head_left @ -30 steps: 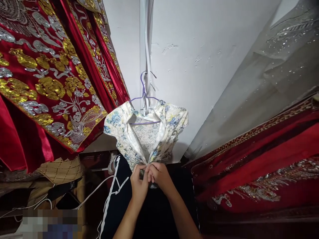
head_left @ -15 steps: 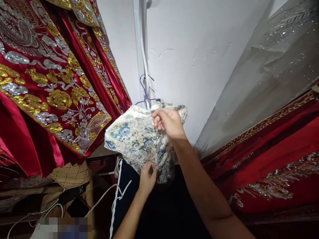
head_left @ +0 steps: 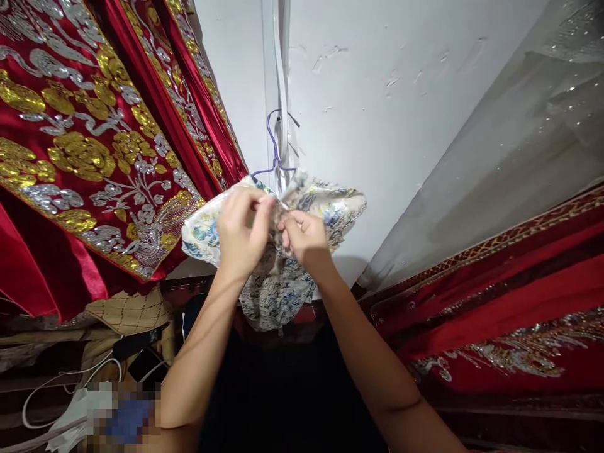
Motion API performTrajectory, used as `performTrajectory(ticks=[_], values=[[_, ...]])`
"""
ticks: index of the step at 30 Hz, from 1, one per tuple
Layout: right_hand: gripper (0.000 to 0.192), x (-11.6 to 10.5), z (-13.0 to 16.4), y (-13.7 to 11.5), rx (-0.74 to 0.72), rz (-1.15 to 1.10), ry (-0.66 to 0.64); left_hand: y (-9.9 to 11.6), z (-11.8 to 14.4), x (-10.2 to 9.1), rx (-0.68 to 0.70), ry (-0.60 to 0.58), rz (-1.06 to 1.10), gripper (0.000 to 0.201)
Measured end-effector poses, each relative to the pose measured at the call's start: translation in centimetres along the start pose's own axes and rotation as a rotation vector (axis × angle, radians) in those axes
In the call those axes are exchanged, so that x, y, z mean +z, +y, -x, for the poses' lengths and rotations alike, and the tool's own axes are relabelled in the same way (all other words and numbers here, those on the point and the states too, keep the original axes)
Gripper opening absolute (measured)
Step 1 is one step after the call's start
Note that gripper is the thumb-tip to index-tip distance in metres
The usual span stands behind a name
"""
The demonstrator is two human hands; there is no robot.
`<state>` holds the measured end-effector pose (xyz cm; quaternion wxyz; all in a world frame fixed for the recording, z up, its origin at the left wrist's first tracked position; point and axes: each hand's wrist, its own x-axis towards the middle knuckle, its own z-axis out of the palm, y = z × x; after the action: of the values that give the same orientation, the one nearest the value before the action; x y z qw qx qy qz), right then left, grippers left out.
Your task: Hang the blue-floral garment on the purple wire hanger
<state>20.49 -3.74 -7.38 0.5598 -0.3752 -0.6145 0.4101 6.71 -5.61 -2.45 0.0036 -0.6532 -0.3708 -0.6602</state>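
A white shirt with a blue floral print (head_left: 276,292) hangs on a purple hanger (head_left: 275,148) in front of the white wall. At the neckline, my left hand (head_left: 245,223) pinches the fabric edge from the left. My right hand (head_left: 304,236) is closed on the right front edge, just below and beside the left. Both hands meet at the upper middle of the shirt. Fingers and folds hide whatever small part lies between the fingertips.
Red garments with gold and silver embroidery (head_left: 108,151) hang at the left. A sheer sparkly fabric (head_left: 500,145) and a red embroidered garment (head_left: 519,283) are at the right. Lower left are a black phone (head_left: 146,365) and a white cable (head_left: 47,384).
My left hand has risen from the shirt's lower front edge to the neckline. My right hand has moved slightly down and left. The shirt now faces me more squarely.
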Motion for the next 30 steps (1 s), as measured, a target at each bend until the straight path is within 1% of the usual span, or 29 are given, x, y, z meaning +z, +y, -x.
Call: performTrajectory(ticks=[2,3,4,5,7,9,12,14,16,18,19,21,22,24,25,26,28,29,30], values=[[0.023,0.2,1.2,2.9,0.088,0.059,0.047,0.2,-0.6,-1.4,0.013,0.195,0.025,0.017],[0.024,0.3,1.9,4.2,0.122,0.066,0.062,0.2,-0.8,-2.1,0.010,0.267,0.042,0.016],[0.025,0.4,2.7,5.1,0.154,0.051,0.075,0.1,-1.0,-2.8,0.003,0.298,0.054,0.015],[0.026,0.5,3.4,5.6,0.177,0.014,0.076,-0.1,-1.1,-3.4,-0.005,0.288,0.064,0.015],[0.028,0.7,4.2,5.4,0.188,-0.091,0.033,-0.4,-1.0,-3.9,-0.031,0.184,0.080,0.015],[0.031,0.9,4.0,3.9,0.125,-0.171,-0.047,-0.5,-0.4,-3.6,-0.052,0.063,0.070,0.014],[0.032,1.4,2.2,0.8,-0.018,-0.211,-0.126,-0.3,0.7,-2.7,-0.064,-0.043,0.011,0.013],[0.033,1.7,0.9,-1.0,-0.069,-0.230,-0.137,-0.1,1.3,-2.2,-0.073,-0.105,-0.009,0.012],[0.036,1.9,0.1,-2.2,-0.120,-0.236,-0.132,0.0,1.6,-2.0,-0.080,-0.158,-0.011,0.013],[0.036,2.0,-0.2,-2.4,-0.177,-0.212,-0.117,0.0,1.7,-1.7,-0.076,-0.176,-0.028,0.013],[0.035,2.0,-0.2,-2.2,-0.192,-0.189,-0.104,0.1,1.8,-1.6,-0.066,-0.166,-0.043,0.014],[0.034,1.9,-0.1,-0.9,-0.182,-0.116,-0.078,0.0,1.7,-1.4,-0.045,-0.104,-0.058,0.015],[0.034,1.8,-0.1,0.1,-0.158,-0.071,-0.068,-0.2,1.5,-1.4,-0.044,-0.045,-0.049,0.016],[0.035,1.4,0.1,2.3,-0.091,0.014,-0.051,-1.1,1.2,-2.3,-0.077,0.133,-0.003,0.016],[0.035,1.2,0.3,3.4,-0.059,0.042,-0.048,-1.9,1.1,-3.1,-0.119,0.249,0.036,0.015],[0.036,0.9,0.7,4.4,-0.030,0.055,-0.050,-3.0,1.1,-4.2,-0.200,0.369,0.119,0.013],[0.035,0.5,2.2,5.8,0.018,0.039,-0.067,-5.4,1.8,-6.6,-0.453,0.563,0.372,0.013],[0.034,0.5,3.2,6.3,0.038,0.015,-0.086,-6.5,2.7,-7.6,-0.626,0.599,0.545,0.016],[0.033,0.5,4.3,6.6,0.060,-0.016,-0.102,-7.5,3.9,-8.3,-0.772,0.594,0.666,0.021]])
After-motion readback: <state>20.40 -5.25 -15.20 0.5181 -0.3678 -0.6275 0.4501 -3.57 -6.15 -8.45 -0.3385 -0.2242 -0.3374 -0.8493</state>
